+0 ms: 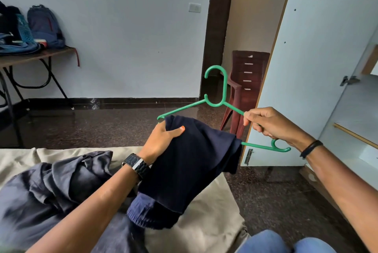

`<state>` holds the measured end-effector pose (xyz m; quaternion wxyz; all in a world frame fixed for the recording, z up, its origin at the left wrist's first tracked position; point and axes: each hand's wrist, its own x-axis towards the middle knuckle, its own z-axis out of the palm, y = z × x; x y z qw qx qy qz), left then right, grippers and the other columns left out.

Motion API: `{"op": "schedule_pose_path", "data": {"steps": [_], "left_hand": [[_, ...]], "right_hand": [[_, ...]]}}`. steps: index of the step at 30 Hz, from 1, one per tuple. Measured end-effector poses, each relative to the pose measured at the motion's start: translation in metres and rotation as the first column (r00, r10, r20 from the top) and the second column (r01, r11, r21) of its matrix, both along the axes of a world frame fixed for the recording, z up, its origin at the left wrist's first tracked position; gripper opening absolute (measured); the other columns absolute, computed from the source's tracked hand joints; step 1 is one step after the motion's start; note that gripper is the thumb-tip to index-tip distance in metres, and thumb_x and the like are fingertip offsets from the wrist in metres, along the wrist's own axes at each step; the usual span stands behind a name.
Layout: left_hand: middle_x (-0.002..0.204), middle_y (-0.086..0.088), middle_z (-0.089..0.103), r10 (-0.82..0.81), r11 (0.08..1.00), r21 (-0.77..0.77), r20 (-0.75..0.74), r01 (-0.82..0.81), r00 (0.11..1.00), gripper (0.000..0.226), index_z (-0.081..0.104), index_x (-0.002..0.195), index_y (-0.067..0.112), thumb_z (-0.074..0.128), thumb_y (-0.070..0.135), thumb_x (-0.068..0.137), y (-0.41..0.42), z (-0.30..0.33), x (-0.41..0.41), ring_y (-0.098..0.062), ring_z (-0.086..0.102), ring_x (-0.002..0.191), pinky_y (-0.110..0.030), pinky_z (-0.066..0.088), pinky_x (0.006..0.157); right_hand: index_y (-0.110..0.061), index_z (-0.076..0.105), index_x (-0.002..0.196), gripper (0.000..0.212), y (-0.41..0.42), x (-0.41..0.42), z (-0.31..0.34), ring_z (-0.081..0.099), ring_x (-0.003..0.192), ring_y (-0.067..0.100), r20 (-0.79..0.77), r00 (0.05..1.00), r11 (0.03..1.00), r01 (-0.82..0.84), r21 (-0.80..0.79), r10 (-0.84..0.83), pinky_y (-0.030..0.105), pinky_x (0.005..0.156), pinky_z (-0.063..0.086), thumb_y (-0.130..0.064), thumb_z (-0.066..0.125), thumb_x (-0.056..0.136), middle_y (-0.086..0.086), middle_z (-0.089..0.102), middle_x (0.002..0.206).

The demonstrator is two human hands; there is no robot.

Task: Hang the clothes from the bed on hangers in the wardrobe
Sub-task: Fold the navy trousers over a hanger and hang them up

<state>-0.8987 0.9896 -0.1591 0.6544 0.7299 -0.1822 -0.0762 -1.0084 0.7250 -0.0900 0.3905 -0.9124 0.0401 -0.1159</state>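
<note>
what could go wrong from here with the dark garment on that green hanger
1. The navy garment is only draped over the green hanger, bunched toward one side; it may slide off once the left hand lets go.
2. The right hand holds the hanger by one arm, not the hook, so the hanger could tip under the uneven weight.
3. The garment's hanging end sits close to the grey clothes on the bed and might snag them.
</note>
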Motion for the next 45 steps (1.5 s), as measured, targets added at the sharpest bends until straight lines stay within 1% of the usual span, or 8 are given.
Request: {"op": "schedule_pose_path", "data": {"steps": [6, 13, 21, 24, 27, 31, 35, 45], "left_hand": [[0.109, -0.010, 0.069, -0.075, 0.971, -0.236, -0.187, 0.030, 0.979, 0.015, 0.062, 0.108, 0.012, 0.057, 0.014, 0.094, 0.000, -0.004, 0.004, -0.023, 0.064, 0.104, -0.033, 0.050, 0.090], [0.110, -0.013, 0.068, 0.079, 0.953, -0.261, -0.271, -0.153, 0.959, 0.023, 0.062, 0.111, 0.009, 0.063, 0.018, 0.089, -0.004, -0.017, 0.027, -0.027, 0.063, 0.104, -0.045, 0.048, 0.097], [0.126, -0.017, 0.052, 0.369, 0.882, 0.262, 0.133, -0.392, 0.920, 0.041, 0.045, 0.120, 0.007, 0.065, 0.019, 0.086, 0.009, -0.056, 0.053, -0.034, 0.049, 0.118, -0.039, 0.038, 0.097], [0.131, -0.018, 0.043, 0.459, 0.753, 0.177, 0.549, -0.634, 0.699, 0.059, 0.040, 0.132, 0.009, 0.065, 0.023, 0.081, 0.001, -0.054, 0.037, -0.036, 0.041, 0.118, -0.044, 0.034, 0.099], [0.121, -0.013, 0.051, 0.277, 0.751, 0.146, 0.815, -0.644, 0.508, 0.050, 0.046, 0.117, 0.019, 0.054, 0.046, 0.076, -0.023, -0.060, 0.010, -0.027, 0.041, 0.112, -0.040, 0.033, 0.091], [0.126, -0.012, 0.050, 0.152, 0.754, 0.286, 0.799, -0.591, 0.582, 0.074, 0.045, 0.121, 0.020, 0.061, 0.065, 0.065, -0.054, -0.083, -0.018, -0.028, 0.040, 0.117, -0.039, 0.034, 0.098], [0.142, -0.020, 0.038, 0.206, 0.738, 0.333, 0.718, -0.587, 0.665, 0.091, 0.034, 0.139, 0.020, 0.071, 0.047, 0.060, -0.068, -0.103, -0.021, -0.039, 0.037, 0.131, -0.053, 0.034, 0.106], [0.090, -0.004, 0.063, 0.199, 0.905, 0.197, 0.588, -0.378, 0.784, 0.007, 0.062, 0.094, 0.008, 0.058, 0.007, 0.089, -0.048, -0.090, -0.003, -0.024, 0.059, 0.085, -0.024, 0.038, 0.071]], "right_hand": [[-0.006, 0.064, 0.086, 0.032, -0.001, -0.001, -0.001, 0.023, 0.035, 0.002, -0.013, 1.000, 0.999, -0.024, 0.026, 0.024, 0.012, 0.035, 0.020, -0.025, 0.043, 0.101, -0.012, 0.030, 0.048], [-0.005, 0.065, 0.091, 0.032, 0.013, 0.006, -0.009, 0.020, 0.037, 0.002, -0.025, 0.997, 0.995, -0.066, 0.077, 0.068, 0.015, 0.035, 0.017, -0.026, 0.043, 0.101, -0.004, 0.029, 0.053], [-0.009, 0.065, 0.095, 0.031, 0.019, 0.014, -0.029, 0.017, 0.038, 0.004, -0.024, 1.000, 0.948, 0.008, 0.318, 0.000, 0.015, 0.033, 0.014, -0.031, 0.043, 0.101, -0.003, 0.027, 0.057], [-0.010, 0.065, 0.099, 0.031, 0.025, 0.019, -0.026, 0.016, 0.039, 0.005, -0.014, 1.000, 0.919, 0.013, 0.395, -0.008, 0.015, 0.034, 0.014, -0.032, 0.044, 0.101, -0.005, 0.026, 0.057], [-0.011, 0.066, 0.102, 0.031, 0.036, 0.024, -0.020, 0.018, 0.040, 0.005, -0.016, 1.000, 0.910, 0.008, 0.414, -0.002, 0.016, 0.034, 0.015, -0.033, 0.044, 0.101, -0.005, 0.027, 0.056], [-0.009, 0.066, 0.104, 0.032, 0.050, 0.027, -0.014, 0.016, 0.039, 0.005, -0.005, 1.000, 0.896, 0.009, 0.444, -0.008, 0.017, 0.035, 0.013, -0.032, 0.043, 0.102, -0.005, 0.026, 0.055], [-0.009, 0.065, 0.105, 0.032, 0.053, 0.026, -0.010, 0.016, 0.038, 0.005, -0.014, 1.000, 0.886, 0.022, 0.464, -0.017, 0.016, 0.035, 0.012, -0.032, 0.043, 0.102, -0.006, 0.025, 0.054], [-0.009, 0.065, 0.108, 0.032, 0.044, 0.024, -0.011, 0.018, 0.038, 0.004, -0.053, 0.998, 0.884, 0.056, 0.464, -0.036, 0.016, 0.032, 0.015, -0.032, 0.043, 0.102, -0.007, 0.027, 0.054]]}}
